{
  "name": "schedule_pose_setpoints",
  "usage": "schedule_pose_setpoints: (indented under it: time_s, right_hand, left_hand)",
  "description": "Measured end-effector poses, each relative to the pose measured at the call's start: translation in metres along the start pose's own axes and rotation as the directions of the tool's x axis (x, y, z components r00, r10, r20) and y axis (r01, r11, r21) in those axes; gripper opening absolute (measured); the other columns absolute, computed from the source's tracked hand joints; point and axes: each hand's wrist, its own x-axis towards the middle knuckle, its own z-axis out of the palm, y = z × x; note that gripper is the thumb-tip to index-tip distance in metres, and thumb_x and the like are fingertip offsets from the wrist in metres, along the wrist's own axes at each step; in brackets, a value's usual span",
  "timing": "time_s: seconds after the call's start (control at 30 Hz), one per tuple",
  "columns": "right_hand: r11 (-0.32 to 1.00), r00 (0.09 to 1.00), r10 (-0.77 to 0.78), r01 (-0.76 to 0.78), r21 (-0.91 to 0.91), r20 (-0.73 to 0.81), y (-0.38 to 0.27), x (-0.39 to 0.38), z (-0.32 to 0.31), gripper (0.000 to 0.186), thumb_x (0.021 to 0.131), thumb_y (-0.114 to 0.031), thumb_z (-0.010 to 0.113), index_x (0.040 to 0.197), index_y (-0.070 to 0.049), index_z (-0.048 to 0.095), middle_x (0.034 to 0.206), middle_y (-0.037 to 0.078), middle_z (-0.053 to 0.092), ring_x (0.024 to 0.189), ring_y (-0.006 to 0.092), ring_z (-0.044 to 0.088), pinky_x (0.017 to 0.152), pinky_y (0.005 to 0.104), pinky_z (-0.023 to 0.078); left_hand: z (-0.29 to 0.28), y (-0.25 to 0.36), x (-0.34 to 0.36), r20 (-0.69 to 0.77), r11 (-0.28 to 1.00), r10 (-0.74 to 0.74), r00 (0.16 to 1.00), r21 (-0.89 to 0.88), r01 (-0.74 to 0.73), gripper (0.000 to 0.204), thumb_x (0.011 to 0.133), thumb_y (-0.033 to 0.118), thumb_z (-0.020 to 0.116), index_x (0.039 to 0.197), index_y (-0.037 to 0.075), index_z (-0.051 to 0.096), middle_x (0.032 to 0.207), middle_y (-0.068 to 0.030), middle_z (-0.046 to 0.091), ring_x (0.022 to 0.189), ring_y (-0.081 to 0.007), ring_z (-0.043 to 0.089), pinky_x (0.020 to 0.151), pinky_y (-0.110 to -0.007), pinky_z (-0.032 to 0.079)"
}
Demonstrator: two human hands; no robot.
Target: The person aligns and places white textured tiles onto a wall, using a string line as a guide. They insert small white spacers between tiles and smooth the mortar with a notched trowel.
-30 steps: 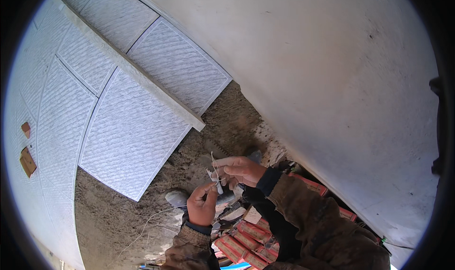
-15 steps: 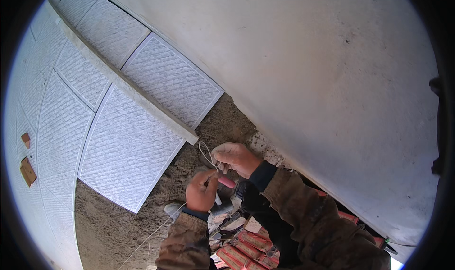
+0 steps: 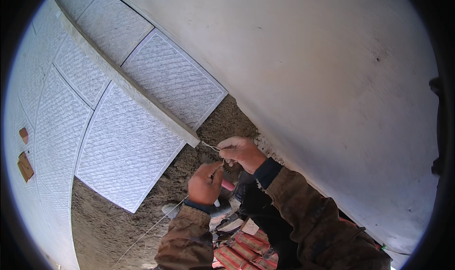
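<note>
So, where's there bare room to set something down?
The pale tile nearest the left hand is bare, between a long bar and rough brown ground. That ground is also open between tile and left forearm, though a thin string crosses it. It's crowded between the forearms, where red packages lie heaped.

String loop [image 3: 211, 146], wide open half-second ago, now narrow, lying flatter, strands seemingly twisted together.

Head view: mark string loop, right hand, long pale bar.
String loop [image 3: 211, 146], head view: middle of the visible strands.
Right hand [image 3: 244, 154], head view: middle of hand.
Long pale bar [image 3: 127, 83], head view: about mid-length.
</note>
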Motion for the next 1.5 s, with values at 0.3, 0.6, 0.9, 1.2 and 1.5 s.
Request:
schedule_pose_setpoints:
  time_s: [0.3,0.6,0.9,1.2,1.5]
  right_hand:
    - [0.874,0.931,-0.085,0.241,0.422,-0.356,0.006,0.036,-0.012,0.027,0.090,-0.008,0.064,0.116,-0.007,0.054,0.089,0.004,0.063,0.075,0.0129,0.059,0.066,0.0307,0.049]
    - [0.770,0.902,-0.144,0.361,0.526,-0.407,0.006,0.067,-0.009,0.031,0.095,-0.009,0.057,0.125,-0.004,0.051,0.096,0.004,0.062,0.080,0.0129,0.058,0.068,0.0314,0.050]
    - [0.690,0.897,-0.088,0.368,0.623,-0.434,0.006,0.080,-0.004,0.031,0.098,-0.013,0.054,0.128,-0.008,0.052,0.098,0.001,0.061,0.081,0.0105,0.056,0.069,0.0287,0.050]
    - [0.761,0.889,-0.077,0.344,0.549,-0.451,-0.002,0.090,-0.004,0.022,0.098,-0.021,0.058,0.118,-0.011,0.058,0.096,-0.001,0.060,0.078,0.0086,0.054,0.068,0.0265,0.048]
    - [0.757,0.869,-0.098,0.382,0.530,-0.485,-0.011,0.102,0.000,0.012,0.097,-0.024,0.061,0.100,-0.013,0.058,0.087,-0.003,0.052,0.075,0.0093,0.048,0.066,0.0276,0.044]
  left_hand:
    - [-0.005,-0.006,0.007,-0.072,1.000,-0.020,0.997,0.015,0.021,0.018,0.088,0.013,0.064,0.102,0.004,0.070,0.085,-0.0164,0.065,0.078,-0.0339,0.065,0.069,-0.038,0.051]
    - [-0.013,-0.017,0.005,-0.093,0.997,-0.043,0.995,0.055,0.048,0.017,0.088,0.013,0.065,0.101,0.003,0.070,0.086,-0.0169,0.064,0.079,-0.0336,0.066,0.070,-0.038,0.051]
    - [-0.005,-0.020,0.012,-0.110,0.999,-0.032,0.993,-0.006,0.031,0.017,0.088,0.012,0.065,0.101,0.001,0.069,0.089,-0.0172,0.066,0.082,-0.0298,0.067,0.074,-0.035,0.051]
    - [0.003,-0.022,0.022,-0.126,0.999,-0.038,0.991,-0.033,0.034,0.016,0.087,0.012,0.065,0.099,0.003,0.071,0.087,-0.0173,0.066,0.080,-0.0326,0.066,0.072,-0.037,0.051]
    - [0.008,-0.018,0.026,-0.111,0.994,-0.090,0.990,-0.074,0.083,0.017,0.089,0.015,0.065,0.101,0.003,0.071,0.089,-0.0176,0.067,0.082,-0.0333,0.066,0.073,-0.037,0.052]
